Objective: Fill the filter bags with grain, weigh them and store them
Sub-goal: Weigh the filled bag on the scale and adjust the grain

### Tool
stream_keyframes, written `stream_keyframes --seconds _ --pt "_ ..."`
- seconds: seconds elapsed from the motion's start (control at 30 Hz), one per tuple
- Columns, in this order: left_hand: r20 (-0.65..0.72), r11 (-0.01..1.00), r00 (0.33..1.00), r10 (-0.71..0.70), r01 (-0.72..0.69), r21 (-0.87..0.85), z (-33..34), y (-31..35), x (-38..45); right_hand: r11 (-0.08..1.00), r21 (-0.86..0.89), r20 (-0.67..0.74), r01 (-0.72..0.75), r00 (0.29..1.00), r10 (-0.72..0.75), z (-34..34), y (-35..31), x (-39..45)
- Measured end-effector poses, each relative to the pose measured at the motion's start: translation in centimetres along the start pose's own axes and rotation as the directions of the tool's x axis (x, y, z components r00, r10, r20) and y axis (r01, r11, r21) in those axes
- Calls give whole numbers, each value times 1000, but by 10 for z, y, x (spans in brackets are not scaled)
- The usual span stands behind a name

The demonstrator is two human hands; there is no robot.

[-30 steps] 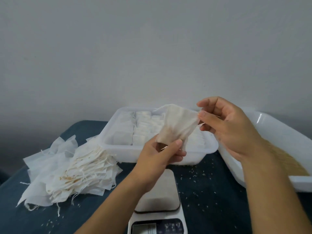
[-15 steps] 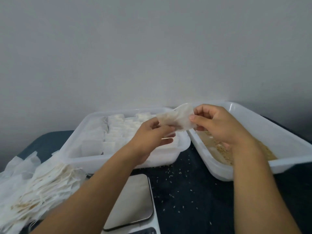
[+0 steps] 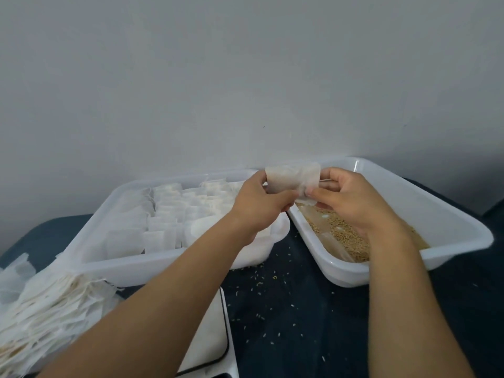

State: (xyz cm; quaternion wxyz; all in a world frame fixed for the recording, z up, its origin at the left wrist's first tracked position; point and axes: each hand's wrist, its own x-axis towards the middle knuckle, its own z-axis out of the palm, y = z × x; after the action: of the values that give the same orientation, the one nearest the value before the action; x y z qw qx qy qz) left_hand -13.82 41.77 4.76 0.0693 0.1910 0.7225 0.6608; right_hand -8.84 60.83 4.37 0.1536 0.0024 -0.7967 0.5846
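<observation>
Head view: both hands hold one empty filter bag (image 3: 293,179) in the air, over the near end of the grain tray (image 3: 447,214). The left hand (image 3: 261,203) pinches its left edge, and the right hand (image 3: 351,197) pinches the right edge, spreading the mouth. Grain (image 3: 346,233) lies in the tray below. Filled bags stand in the storage tray (image 3: 92,257) at left, with the scale (image 3: 210,347) nearer the camera. Likely risks: thin paper tearing if pulled too wide, or more kernels scattering onto the dark cloth (image 3: 300,309), where spilled grains (image 3: 261,315) already lie.

dark gap (image 3: 289,271) between trays, scale (image 3: 210,342) nearby
</observation>
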Motion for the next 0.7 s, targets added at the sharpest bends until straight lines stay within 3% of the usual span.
stream_keyframes --seconds 0.1,0.7 --pt "1 999 1000 15 -15 31 3 -1 2 999 -31 45 -8 999 9 0 3 0" --pt "15 995 1000 2 -3 98 11 1 7 997 -72 -47 -5 999 2 -2 6 -1"
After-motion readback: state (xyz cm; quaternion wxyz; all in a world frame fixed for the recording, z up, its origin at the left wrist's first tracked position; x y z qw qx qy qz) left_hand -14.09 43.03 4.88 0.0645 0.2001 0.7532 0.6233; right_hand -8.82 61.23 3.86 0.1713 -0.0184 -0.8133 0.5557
